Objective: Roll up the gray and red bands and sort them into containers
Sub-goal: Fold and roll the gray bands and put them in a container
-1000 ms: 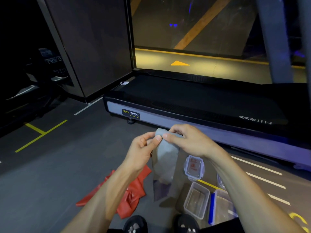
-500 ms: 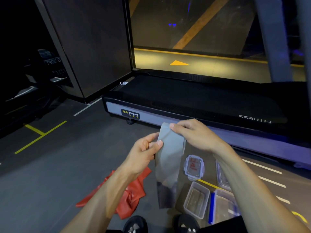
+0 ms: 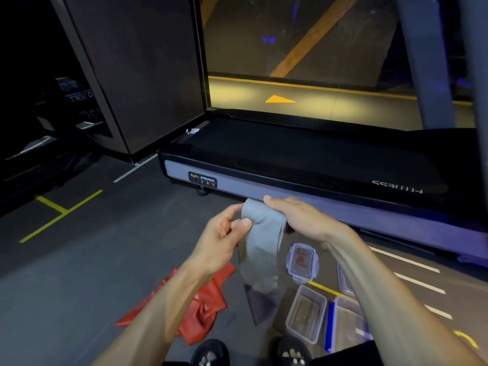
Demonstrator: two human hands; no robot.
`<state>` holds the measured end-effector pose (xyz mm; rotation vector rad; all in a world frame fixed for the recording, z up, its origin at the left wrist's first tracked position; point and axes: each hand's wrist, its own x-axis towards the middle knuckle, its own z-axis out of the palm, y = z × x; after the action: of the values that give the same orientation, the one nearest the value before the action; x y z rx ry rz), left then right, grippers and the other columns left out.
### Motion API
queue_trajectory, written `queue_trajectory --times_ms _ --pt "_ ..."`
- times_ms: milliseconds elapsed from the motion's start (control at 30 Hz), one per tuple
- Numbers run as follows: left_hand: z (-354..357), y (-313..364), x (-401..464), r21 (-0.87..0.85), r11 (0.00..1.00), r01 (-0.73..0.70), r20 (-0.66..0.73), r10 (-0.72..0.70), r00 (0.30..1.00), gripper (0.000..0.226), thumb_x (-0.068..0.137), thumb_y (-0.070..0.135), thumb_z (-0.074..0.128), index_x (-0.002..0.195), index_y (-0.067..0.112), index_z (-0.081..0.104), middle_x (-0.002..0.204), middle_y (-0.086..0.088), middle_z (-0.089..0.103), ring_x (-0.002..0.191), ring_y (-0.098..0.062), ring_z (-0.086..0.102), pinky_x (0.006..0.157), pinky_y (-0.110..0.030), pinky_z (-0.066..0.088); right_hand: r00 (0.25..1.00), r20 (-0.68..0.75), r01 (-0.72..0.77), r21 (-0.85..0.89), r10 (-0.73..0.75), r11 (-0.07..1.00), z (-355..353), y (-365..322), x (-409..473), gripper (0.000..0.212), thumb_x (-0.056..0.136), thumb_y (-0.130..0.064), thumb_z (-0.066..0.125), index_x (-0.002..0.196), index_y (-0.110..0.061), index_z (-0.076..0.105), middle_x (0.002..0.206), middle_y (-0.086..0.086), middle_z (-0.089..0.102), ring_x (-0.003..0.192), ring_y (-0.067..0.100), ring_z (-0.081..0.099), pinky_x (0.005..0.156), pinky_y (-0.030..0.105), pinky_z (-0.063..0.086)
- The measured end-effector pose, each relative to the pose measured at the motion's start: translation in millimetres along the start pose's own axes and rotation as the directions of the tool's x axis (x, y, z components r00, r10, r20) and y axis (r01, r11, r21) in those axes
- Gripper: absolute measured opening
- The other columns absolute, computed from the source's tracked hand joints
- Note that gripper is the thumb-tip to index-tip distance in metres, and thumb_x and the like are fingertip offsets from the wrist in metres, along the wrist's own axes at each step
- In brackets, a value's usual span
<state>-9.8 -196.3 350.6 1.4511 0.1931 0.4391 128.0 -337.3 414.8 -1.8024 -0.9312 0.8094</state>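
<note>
The gray band (image 3: 260, 249) hangs in front of me, its top end curled into the start of a roll. My left hand (image 3: 224, 239) pinches the band's left edge with thumb and fingers. Over the band's top end lies my right hand (image 3: 298, 217), fingers wrapped around it. The band's tail hangs down toward the floor. On the floor at lower left the red band (image 3: 203, 302) lies crumpled, partly hidden by my left forearm. Two clear containers (image 3: 306, 313) (image 3: 348, 323) stand open on the floor at lower right.
A clear lid (image 3: 302, 262) with red print lies on the floor beyond the containers; another lid (image 3: 343, 281) shows beside my right arm. A treadmill (image 3: 317, 165) runs across just ahead. My two feet (image 3: 211, 352) are at the bottom edge. Yellow and white lines mark the dark floor.
The band's top end, raised half a second ago, has come back down. My right hand has laid its fingers over the top, which is now curled over.
</note>
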Motion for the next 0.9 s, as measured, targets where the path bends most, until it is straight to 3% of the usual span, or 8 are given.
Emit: queue_trajectory --times_ms 100,167,233,433,567,700,833,900 --pt "-2 -3 2 0.037 0.999 0.005 -0.027 -0.004 1.0 0.034 0.093 0.031 0.067 0.125 0.02 0.066 0.1 -0.043 0.064 0.094 -0.037 0.069 0.091 -0.06 0.053 0.997 0.047 -0.05 -0.084 0.055 0.995 -2 0 2 0.059 0.106 -0.057 0.038 0.071 -0.017 0.063 0.067 0.001 0.062 0.059 0.009 0.056 0.064 0.022 0.048" --pt "-3 -5 3 0.034 0.999 0.026 -0.058 -0.024 0.998 0.036 0.092 0.03 0.068 0.124 0.014 0.065 0.097 -0.039 0.067 0.091 -0.035 0.07 0.09 -0.058 0.054 0.998 0.056 -0.014 -0.249 0.028 0.968 -4 4 3 0.058 0.096 -0.071 0.044 0.088 -0.02 0.069 0.081 0.003 0.069 0.072 0.01 0.06 0.074 0.031 0.048" --pt "-2 -6 3 0.029 0.999 0.034 -0.073 -0.032 0.997 0.038 0.091 0.027 0.068 0.123 0.008 0.065 0.094 -0.031 0.073 0.09 -0.032 0.072 0.088 -0.05 0.056 0.999 0.017 0.042 -0.32 -0.039 0.946 -8 8 3 0.045 0.089 -0.069 0.059 0.098 -0.026 0.067 0.087 -0.004 0.069 0.076 0.008 0.06 0.075 0.032 0.047" --pt "1 -4 1 -0.018 1.0 0.021 -0.081 -0.022 0.996 0.035 0.094 0.024 0.067 0.122 0.002 0.066 0.098 -0.036 0.07 0.088 -0.028 0.071 0.082 -0.04 0.058 0.985 0.024 0.168 -0.307 -0.169 0.937 -9 11 5 0.032 0.1 -0.047 0.06 0.093 -0.016 0.065 0.071 -0.002 0.05 0.063 0.009 0.043 0.065 0.033 0.034" --pt "0 -5 0 -0.029 0.999 0.019 -0.017 -0.02 1.0 0.041 0.096 0.022 0.063 0.132 0.005 0.062 0.102 -0.048 0.061 0.097 -0.037 0.067 0.092 -0.057 0.054 0.992 -0.01 0.12 -0.182 -0.124 0.976 -12 13 5 0.051 0.09 -0.064 0.059 0.09 -0.013 0.066 0.075 0.0 0.051 0.071 0.013 0.045 0.07 0.035 0.035" --pt "-2 -5 0 0.005 1.0 0.024 0.013 -0.024 1.0 0.04 0.1 0.017 0.059 0.139 0.007 0.057 0.106 -0.033 0.071 0.101 -0.036 0.07 0.092 -0.05 0.055 0.996 -0.025 0.085 -0.076 -0.087 0.993 -16 13 5 0.05 0.091 -0.065 0.057 0.076 -0.018 0.065 0.072 -0.002 0.056 0.07 0.014 0.051 0.073 0.038 0.04" --pt "0 -2 2 0.035 0.999 0.01 0.013 -0.011 1.0 0.043 0.102 0.012 0.057 0.145 0.011 0.051 0.099 -0.028 0.073 0.095 -0.033 0.07 0.089 -0.044 0.056 0.999 0.021 0.027 0.028 -0.027 0.999 -15 13 3 0.051 0.102 -0.053 0.053 0.08 -0.012 0.073 0.076 0.002 0.07 0.072 0.015 0.063 0.073 0.031 0.047" --pt "0 -1 3 0.046 0.999 -0.011 0.001 0.011 1.0 0.05 0.1 0.022 0.064 0.148 0.024 0.049 0.076 -0.029 0.061 0.082 -0.034 0.059 0.085 -0.049 0.049 0.999 0.05 0.002 0.008 -0.002 1.0 -14 11 2 0.058 0.103 -0.055 0.05 0.082 -0.006 0.071 0.076 0.005 0.067 0.071 0.017 0.061 0.071 0.028 0.046"
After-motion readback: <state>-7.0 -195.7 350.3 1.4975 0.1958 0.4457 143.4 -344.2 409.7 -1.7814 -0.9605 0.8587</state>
